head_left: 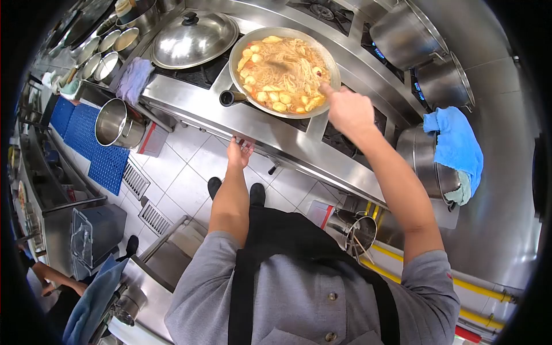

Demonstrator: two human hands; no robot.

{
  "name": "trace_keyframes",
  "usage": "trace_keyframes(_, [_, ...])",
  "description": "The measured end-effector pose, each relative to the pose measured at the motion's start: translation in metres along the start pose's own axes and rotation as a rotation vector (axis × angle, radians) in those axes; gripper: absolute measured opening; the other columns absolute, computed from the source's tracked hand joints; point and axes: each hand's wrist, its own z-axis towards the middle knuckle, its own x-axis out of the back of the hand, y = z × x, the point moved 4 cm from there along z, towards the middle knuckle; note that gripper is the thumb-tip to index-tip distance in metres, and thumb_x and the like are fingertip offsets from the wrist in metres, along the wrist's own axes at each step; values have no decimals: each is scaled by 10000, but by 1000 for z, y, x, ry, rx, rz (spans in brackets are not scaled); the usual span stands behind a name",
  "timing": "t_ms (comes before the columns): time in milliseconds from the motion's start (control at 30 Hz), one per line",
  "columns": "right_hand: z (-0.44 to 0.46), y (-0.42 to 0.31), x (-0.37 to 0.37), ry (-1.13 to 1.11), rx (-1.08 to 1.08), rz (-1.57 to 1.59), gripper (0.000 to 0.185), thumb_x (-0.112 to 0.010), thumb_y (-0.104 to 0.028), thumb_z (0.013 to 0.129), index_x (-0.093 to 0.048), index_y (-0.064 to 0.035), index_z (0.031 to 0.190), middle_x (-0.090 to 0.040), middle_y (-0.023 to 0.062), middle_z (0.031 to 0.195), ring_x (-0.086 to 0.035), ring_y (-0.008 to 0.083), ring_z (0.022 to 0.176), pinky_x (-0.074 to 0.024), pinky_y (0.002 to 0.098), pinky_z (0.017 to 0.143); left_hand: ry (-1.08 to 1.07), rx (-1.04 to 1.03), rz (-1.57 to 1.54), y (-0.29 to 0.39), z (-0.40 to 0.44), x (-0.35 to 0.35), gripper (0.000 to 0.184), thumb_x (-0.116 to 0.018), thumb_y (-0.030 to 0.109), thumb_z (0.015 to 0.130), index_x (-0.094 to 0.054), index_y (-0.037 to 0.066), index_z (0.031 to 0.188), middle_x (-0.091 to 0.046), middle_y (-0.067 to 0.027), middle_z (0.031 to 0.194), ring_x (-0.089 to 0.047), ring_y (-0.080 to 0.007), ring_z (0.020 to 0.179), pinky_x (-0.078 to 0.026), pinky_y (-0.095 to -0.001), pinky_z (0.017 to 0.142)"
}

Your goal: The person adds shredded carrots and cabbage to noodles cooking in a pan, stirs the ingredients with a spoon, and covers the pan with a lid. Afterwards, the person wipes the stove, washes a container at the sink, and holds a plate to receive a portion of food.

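Note:
A wide silver pan [234,66] of noodles [287,64] in orange sauce sits on the stove [190,106]. Pale round pieces and yellow chunks lie around the noodles. My right hand [349,109] is over the pan's right rim with its index finger stretched toward the food; whether it touches the rim is unclear. The other fingers are curled and partly hidden. Below the stove's front edge, my left hand [240,152] is palm up with its fingers apart, close against the front panel. A dark pan handle [231,99] points to the lower left, above that hand.
A domed lid [195,39] rests left of the pan, near a purple cloth [135,79]. Tall pots [409,34] stand at right, one draped with a blue towel [457,146]. A steel pot [119,122] is low at left. Another person's arm [57,278] shows at lower left.

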Motion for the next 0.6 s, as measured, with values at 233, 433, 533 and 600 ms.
trace_keyframes(233, [-29, 26, 7, 11, -53, 69, 414, -577, -218, 930, -592, -238, 1343, -699, 154, 971, -712, 338, 844, -567, 464, 722, 47, 4, -31, -10, 12, 1, 519, -460, 361, 1032, -329, 171, 1497, -420, -70, 1395, -496, -315, 1162, -445, -518, 976])
trace_keyframes(433, [-48, 39, -15, 25, -78, 58, 456, -530, -132, 894, -579, -199, 1342, -694, 168, 986, -721, 348, 780, -577, 469, 690, -66, -2, -7, -18, -6, -7, 483, -425, 330, 1037, -351, 205, 1497, -397, -59, 1412, -504, -308, 1175, -466, -485, 980])
trace_keyframes(533, [-67, 43, 3, 59, -177, 121, 430, -588, -234, 933, -589, -268, 1362, -691, 161, 969, -710, 354, 786, -571, 478, 691, -51, 22, 191, -17, -23, 11, 540, -473, 384, 1024, -361, 163, 1504, -403, -66, 1509, -506, -324, 1248, -468, -483, 981])
trace_keyframes(600, [-78, 47, -21, 81, -153, 135, 440, -595, -247, 935, -576, -289, 1373, -682, 142, 937, -706, 349, 742, -572, 482, 661, -40, 49, 408, -12, -37, 30, 587, -535, 442, 997, -418, 111, 1467, -491, -88, 1451, -566, -317, 1184, -503, -463, 910])
